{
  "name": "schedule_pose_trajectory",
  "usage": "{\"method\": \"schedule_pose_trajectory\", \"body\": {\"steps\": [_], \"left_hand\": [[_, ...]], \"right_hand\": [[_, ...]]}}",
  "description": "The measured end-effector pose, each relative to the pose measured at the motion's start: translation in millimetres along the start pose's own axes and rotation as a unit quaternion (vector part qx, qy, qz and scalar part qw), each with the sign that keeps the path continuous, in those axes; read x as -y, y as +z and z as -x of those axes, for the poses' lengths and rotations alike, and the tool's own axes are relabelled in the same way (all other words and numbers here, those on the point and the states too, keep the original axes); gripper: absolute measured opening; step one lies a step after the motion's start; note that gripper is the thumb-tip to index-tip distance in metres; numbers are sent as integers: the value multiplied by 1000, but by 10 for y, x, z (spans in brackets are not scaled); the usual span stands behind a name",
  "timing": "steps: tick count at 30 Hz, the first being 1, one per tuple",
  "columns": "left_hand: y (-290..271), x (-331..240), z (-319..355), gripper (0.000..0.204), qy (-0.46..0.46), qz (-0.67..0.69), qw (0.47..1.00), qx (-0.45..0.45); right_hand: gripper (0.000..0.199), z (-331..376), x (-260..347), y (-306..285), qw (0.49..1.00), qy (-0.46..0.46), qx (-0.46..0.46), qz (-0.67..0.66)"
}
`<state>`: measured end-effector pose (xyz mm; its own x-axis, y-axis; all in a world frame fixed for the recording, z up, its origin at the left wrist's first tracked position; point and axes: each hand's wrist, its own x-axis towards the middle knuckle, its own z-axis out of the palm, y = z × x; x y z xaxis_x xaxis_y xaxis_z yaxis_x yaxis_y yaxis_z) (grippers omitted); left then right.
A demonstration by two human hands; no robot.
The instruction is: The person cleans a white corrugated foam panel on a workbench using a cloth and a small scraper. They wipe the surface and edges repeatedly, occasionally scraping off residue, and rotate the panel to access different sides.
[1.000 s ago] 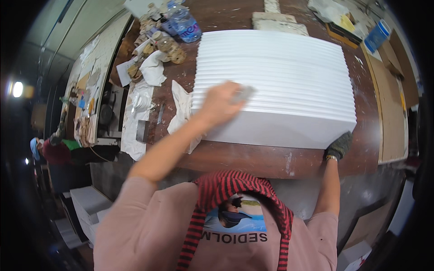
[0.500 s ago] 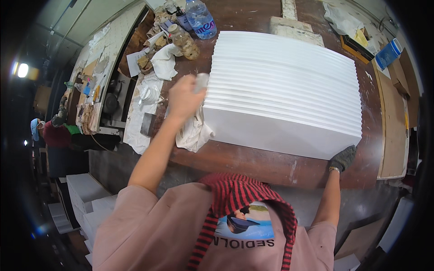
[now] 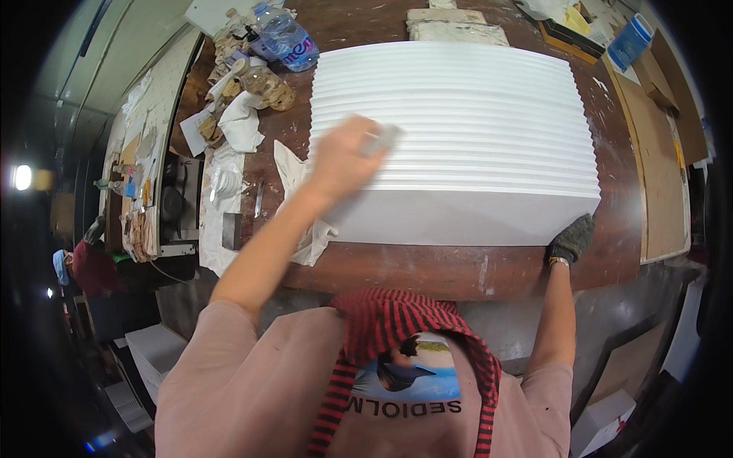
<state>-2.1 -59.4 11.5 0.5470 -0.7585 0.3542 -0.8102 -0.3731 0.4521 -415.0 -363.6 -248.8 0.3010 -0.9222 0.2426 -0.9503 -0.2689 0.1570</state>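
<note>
A large white piece (image 3: 458, 122) with a ribbed top and a smooth grey-white near side lies in front of me. My bare left hand (image 3: 347, 156), blurred by motion, is closed around a small greyish block (image 3: 388, 138) over the left part of the ribs. The blur hides what kind of block it is and whether it touches them. At the near right corner, my right hand (image 3: 573, 239), in a dark knitted glove, grips the piece's edge; its fingertips are partly hidden. A white cloth (image 3: 313, 243) lies by the near left corner, partly behind my left forearm.
The brown table (image 3: 427, 271) carries a large clear bottle (image 3: 286, 38), a jar (image 3: 267, 85) and crumpled rags at the far left. A dark block (image 3: 231, 230) sits on the left side. To the right are a blue container (image 3: 631, 42) and cardboard (image 3: 649, 175). Another person (image 3: 93, 267) is far left.
My left hand has moved right with the greyish block, from beside the ribbed piece to over its ribs. My gloved right hand stays at the near right corner. The whole view has shifted slightly.
</note>
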Motion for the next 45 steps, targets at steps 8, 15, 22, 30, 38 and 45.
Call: {"method": "schedule_pose_trajectory", "body": {"steps": [8,15,22,30,38,45], "left_hand": [[172,156,-88,23,63,-65,991,94],[278,-215,-254,27,188,-33,953,237],[1176,-894,-763,23,372,21,901,222],[2422,-2470,-1485,20,497,64,842,198],[1772,-1693,-1363,20,476,43,817,323],[143,168,-680,29,382,-3,850,364]], "right_hand": [[49,-8,26,-138,994,28,91,-48],[40,42,95,-106,1000,15,-12,-15],[42,155,197,-169,996,15,-48,-67],[39,85,353,-565,941,101,-111,-304],[39,35,395,-630,932,107,-146,-315],[42,48,294,-225,960,92,-122,-236]]}}
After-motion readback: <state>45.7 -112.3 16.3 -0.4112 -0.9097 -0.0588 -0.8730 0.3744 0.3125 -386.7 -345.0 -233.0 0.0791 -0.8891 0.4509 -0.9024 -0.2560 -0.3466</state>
